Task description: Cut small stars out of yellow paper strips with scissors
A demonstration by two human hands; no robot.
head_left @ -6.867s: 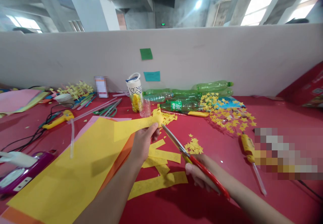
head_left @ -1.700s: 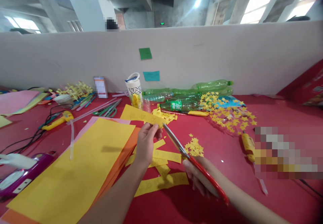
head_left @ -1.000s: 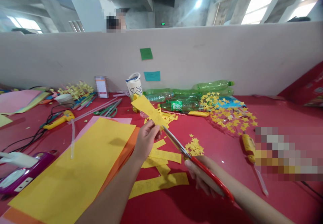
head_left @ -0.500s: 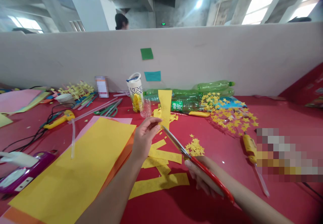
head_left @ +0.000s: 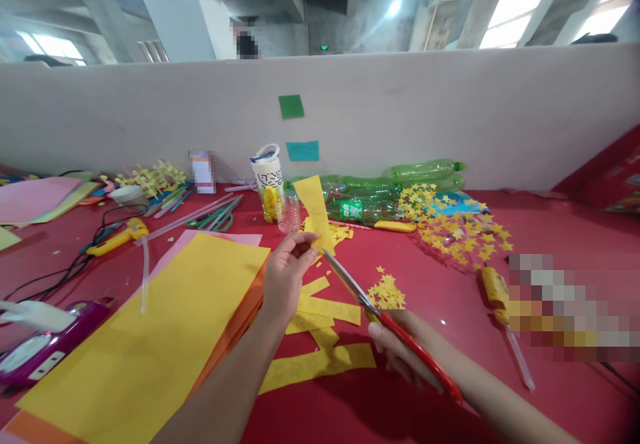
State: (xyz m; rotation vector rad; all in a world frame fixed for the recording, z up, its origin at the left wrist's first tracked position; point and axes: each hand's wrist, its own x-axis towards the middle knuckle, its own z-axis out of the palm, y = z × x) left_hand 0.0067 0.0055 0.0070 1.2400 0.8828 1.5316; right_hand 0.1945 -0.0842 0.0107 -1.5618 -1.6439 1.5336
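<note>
My left hand [head_left: 289, 267] pinches the lower end of a yellow paper strip [head_left: 315, 207], which stands up from my fingertips and leans left. My right hand [head_left: 400, 347] is wrapped round the red handles of a pair of scissors [head_left: 363, 297]. The blades point up and left, with their tips at the strip's lower edge beside my left fingertips. Below my hands, several yellow strips [head_left: 330, 309] lie loosely crossed on the red table [head_left: 420, 411]. A small heap of cut yellow stars [head_left: 387, 292] lies just beyond my right hand.
Yellow sheets [head_left: 150, 324] cover the left front, beside a purple power strip [head_left: 55, 357]. A yellow glue gun [head_left: 120, 236] lies behind them, another glue gun [head_left: 497, 294] at right. Green bottles [head_left: 370, 197], a white cup [head_left: 267, 174] and many stars [head_left: 450, 224] line the back.
The yellow strip has tilted to the left in my left fingers. Both hands and the scissors have stayed almost in place.
</note>
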